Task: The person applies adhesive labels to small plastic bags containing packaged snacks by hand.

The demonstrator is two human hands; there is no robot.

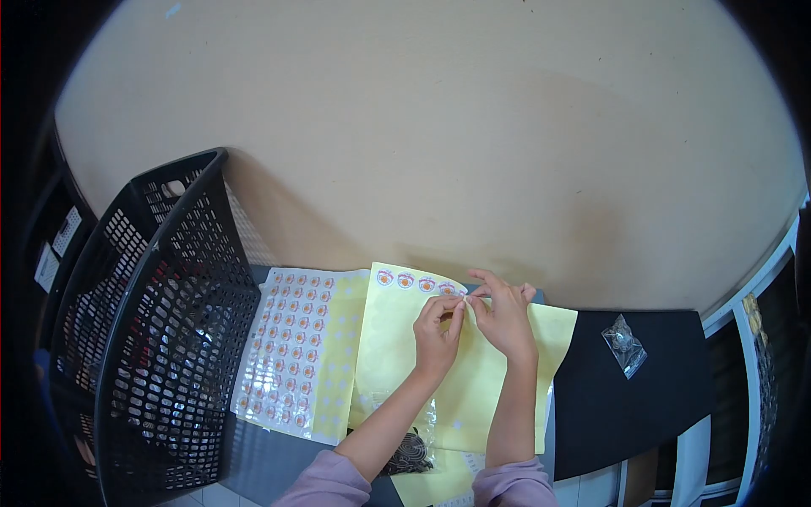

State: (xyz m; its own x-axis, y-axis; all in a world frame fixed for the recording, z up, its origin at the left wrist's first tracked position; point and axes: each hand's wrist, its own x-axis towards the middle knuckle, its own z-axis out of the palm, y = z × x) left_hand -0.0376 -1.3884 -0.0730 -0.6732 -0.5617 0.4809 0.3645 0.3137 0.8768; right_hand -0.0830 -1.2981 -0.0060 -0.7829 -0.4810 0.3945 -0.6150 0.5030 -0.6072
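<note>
A yellow backing sheet (pixel 397 338) with a row of round orange-and-white stickers (pixel 405 280) along its top edge lies under my hands. My left hand (pixel 437 334) pinches at the end of that row, thumb and index finger pressed together. Touching it from the right, my right hand (pixel 505 319) also pinches there, its other fingers partly raised. Between the fingertips shows a small whitish bit (pixel 465 299), apparently a sticker, mostly hidden. To the left is another sheet (pixel 287 338), covered with rows of the same stickers and with a bare yellow strip.
A tall black perforated basket (pixel 169 321) stands at the left. Below my left forearm lies a clear bag with dark coiled contents (pixel 411 452). A small clear packet (pixel 625 346) rests on the black surface (pixel 625 422) at the right. A beige wall (pixel 422 127) rises behind.
</note>
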